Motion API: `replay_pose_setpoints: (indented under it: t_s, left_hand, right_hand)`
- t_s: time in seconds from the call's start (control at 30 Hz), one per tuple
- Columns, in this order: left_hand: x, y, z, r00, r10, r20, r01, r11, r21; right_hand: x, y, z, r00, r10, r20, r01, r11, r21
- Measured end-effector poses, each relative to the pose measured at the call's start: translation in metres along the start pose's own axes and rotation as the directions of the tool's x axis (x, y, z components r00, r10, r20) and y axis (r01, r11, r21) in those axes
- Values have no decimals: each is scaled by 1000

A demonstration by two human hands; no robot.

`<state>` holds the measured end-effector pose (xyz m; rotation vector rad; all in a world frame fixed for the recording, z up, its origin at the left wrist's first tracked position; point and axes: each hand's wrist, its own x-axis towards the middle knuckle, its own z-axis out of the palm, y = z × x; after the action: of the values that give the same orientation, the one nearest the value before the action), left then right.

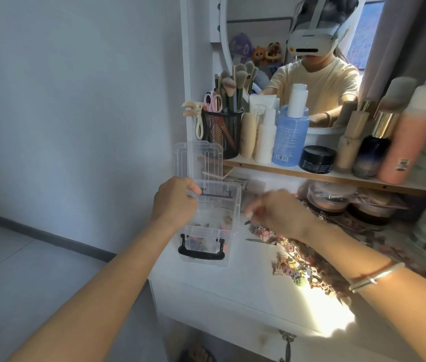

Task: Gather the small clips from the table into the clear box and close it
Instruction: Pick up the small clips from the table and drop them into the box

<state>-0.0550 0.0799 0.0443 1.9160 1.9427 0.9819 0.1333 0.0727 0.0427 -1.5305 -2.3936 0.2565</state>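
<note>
Clips lie heaped on the desk right of the clear box, a few inside it — the box stands by the desk's left edge, lid upright at its far side. On the far shelf, a mesh cup stands left of the bottles.

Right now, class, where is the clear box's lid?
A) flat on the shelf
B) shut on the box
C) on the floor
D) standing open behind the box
D: the lid stands upright behind the clear box, whose far corner the left hand grips.
</note>
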Motion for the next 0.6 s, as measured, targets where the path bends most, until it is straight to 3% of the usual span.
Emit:
replay_pose_setpoints:
  t_s: [0.07, 0.13, 0.27, 0.4, 0.5, 0.6]
  left_hand:
    - [0, 1, 1, 1000, 2, 4, -2, 1000, -4]
    - [-1, 3, 2, 1000, 7, 10, -7, 1000, -10]
    - [-1, 4, 3, 1000, 12, 0, -12, 1000, -18]
    - [0, 0, 0, 1000, -1, -8, 1, 1000, -22]
    - [2, -2, -1, 1000, -8, -15, 7, 1000, -18]
    - [1, -1, -1, 1000, 1, -13, -1, 1000, -20]
  right_hand:
    - [6, -11, -19, 981, 51, -187, -5, 971, 240]
    - [13, -25, -28, 971, 76, -228, 25, 912, 410]
    - [21, -37, -17, 996, -39, -74, 57, 964, 258]
    - [17, -14, -15, 987, 80, -139, -36, 956, 292]
    - [10, 3, -2, 991, 132, 15, -132, 964, 232]
    - [8, 11, 8, 987, 159, 27, -161, 966, 204]
